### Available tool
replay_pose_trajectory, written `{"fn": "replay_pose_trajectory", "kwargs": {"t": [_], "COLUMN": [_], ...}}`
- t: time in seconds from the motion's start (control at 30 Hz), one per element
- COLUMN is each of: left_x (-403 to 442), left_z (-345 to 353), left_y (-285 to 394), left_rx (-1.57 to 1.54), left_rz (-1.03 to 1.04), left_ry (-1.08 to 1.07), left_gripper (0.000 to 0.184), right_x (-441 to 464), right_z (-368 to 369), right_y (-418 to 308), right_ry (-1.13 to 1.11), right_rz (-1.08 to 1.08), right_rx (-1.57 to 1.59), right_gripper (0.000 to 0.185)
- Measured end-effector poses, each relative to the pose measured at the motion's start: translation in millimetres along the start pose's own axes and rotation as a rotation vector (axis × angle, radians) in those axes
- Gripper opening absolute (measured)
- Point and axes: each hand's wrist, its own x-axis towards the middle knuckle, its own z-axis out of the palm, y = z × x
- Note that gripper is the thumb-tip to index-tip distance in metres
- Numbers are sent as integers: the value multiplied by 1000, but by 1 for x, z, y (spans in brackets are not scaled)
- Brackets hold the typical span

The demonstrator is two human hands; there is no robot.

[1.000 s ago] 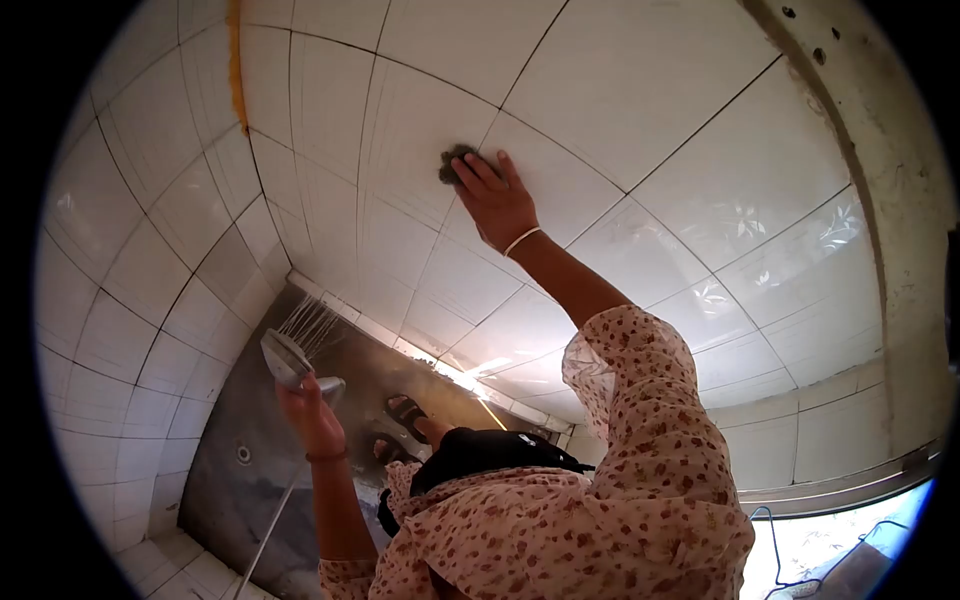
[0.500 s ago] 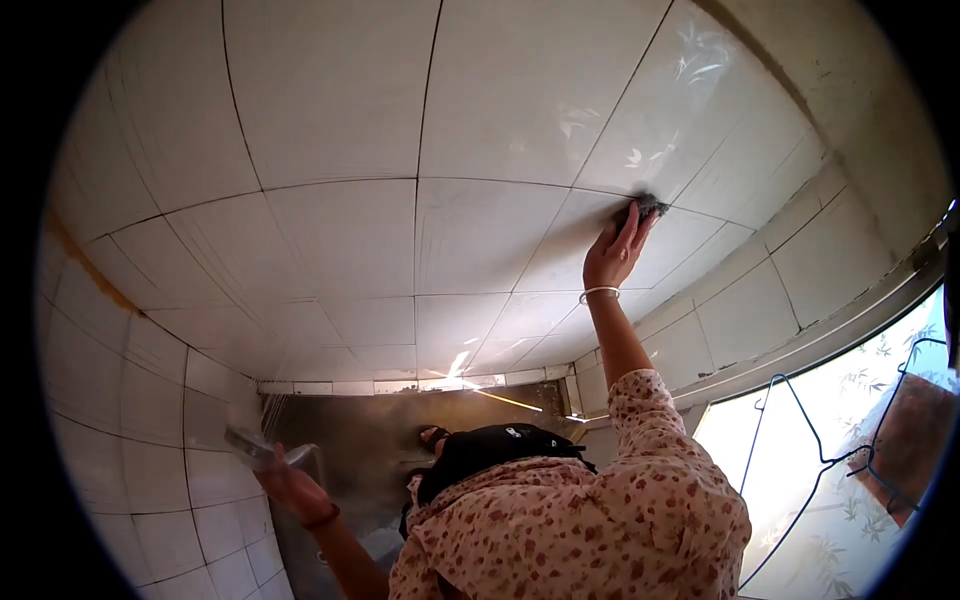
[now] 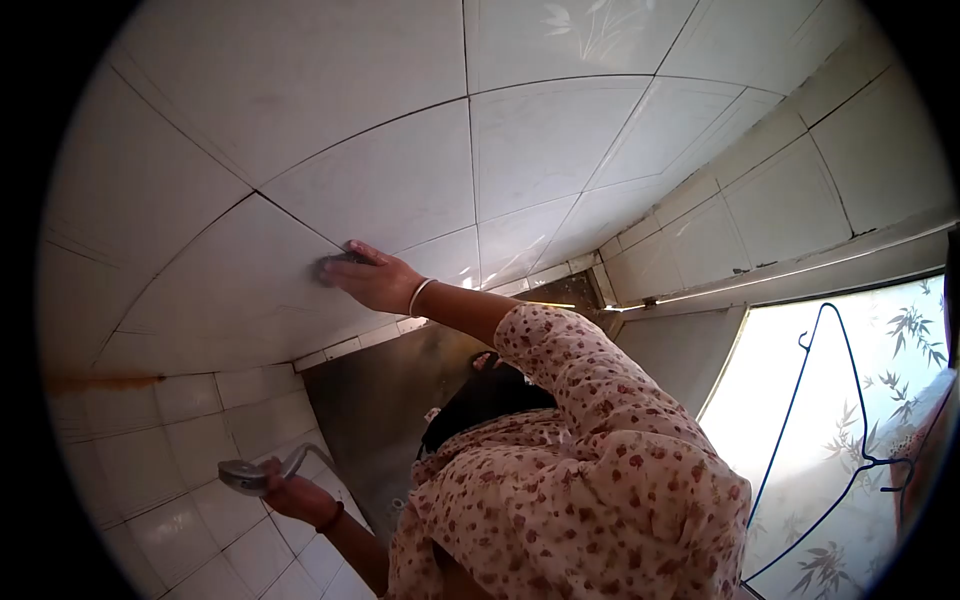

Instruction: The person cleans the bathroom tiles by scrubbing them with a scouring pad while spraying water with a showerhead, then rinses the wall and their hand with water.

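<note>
My right hand [image 3: 385, 285] presses a dark grey scouring pad [image 3: 333, 266] against the white tiled wall [image 3: 370, 160], near a grout line left of centre. Its fingers cover most of the pad, and a white bangle circles the wrist. Lower left, my left hand [image 3: 292, 496] grips a grey shower head [image 3: 242, 477] by its handle. The shower head's hose [image 3: 322, 455] curves away behind the hand. No water can be made out coming from it now.
A second tiled wall [image 3: 195, 460] meets the first at the left, with a rust-coloured stain near the corner. Below is a dark floor [image 3: 365, 385]. At right, a blue wire hanger [image 3: 785, 435] hangs before a bright leaf-patterned pane [image 3: 800, 375].
My right hand has moved left and down across the wall with the pad. The view has shifted. The spray seen around the shower head earlier is no longer visible.
</note>
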Motion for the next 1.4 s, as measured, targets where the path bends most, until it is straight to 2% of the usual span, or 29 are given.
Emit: {"fn": "replay_pose_trajectory", "kwargs": {"t": [0.07,0.2,0.27,0.3,0.33,0.37,0.4,0.43,0.47,0.5,0.57,0.63,0.67,0.7,0.77,0.83,0.9,0.97,1.03,1.1,1.13,1.17,1.2,1.23,1.3,1.4], "left_x": [3,4,2,2,3,4,-1,2,4,6,5,6,7,7,5,-4,-8,-9,-9,-8,-8,-8,-9,-9,-9,2], "left_z": [10,21,26,24,19,16,22,20,15,12,15,21,21,22,29,37,39,42,57,58,58,59,61,63,64,51], "left_y": [12,17,22,21,16,11,13,12,11,10,24,23,20,19,22,32,39,44,43,44,44,46,48,52,58,54], "left_rx": [-52,-149,43,145,109,69,-98,-159,-218,-278,-372,-458,-487,-510,-561,-536,-557,-544,-523,-507,-503,-503,-507,-507,-504,-513], "left_rz": [38,13,-52,-60,-32,-3,38,24,9,-4,-53,-95,-137,-149,-160,-133,-103,-78,-67,-66,-70,-71,-45,-39,-42,-25], "left_ry": [-85,-169,-149,-168,-193,-218,-222,-250,-277,-304,-330,-333,-337,-351,-375,-362,-358,-293,-268,-230,-212,-194,-163,-123,-39,-6], "left_gripper": [37,38,42,42,44,46,54,56,58,60,60,60,62,62,62,62,62,62,61,56,55,54,50,49,48,48], "right_x": [-12,-31,-45,-36,-42,-46,-48,-51,-54,-55,-47,-36,-31,-26,-1,33,75,104,125,143,145,142,145,138,143,138], "right_z": [23,16,0,-40,-62,-84,-111,-144,-169,-197,-237,-247,-256,-255,-251,-240,-224,-183,-154,-98,-79,-40,-14,-7,-25,-78], "right_y": [8,9,20,30,41,55,69,80,92,101,117,136,146,150,151,137,105,83,53,21,5,0,-19,-28,-30,11], "right_ry": [-89,-104,-76,-67,-176,-114,-99,-161,-157,-261,-155,222,233,339,492,543,541,520,260,186,2,-397,-545,-421,-441,-38], "right_rz": [-136,-158,-43,-51,49,40,30,30,106,203,307,431,491,612,589,459,422,265,68,-89,-142,-289,-267,-373,-367,-226], "right_rx": [-18,-126,-110,-150,-84,-196,-342,-514,-566,-658,-733,-624,-696,-663,-602,-647,-561,-463,-381,-133,-146,-394,-328,-355,-342,-284], "right_gripper": [31,29,35,39,39,41,41,40,42,45,45,35,39,37,39,38,36,31,16,20,21,33,40,41,37,20]}}
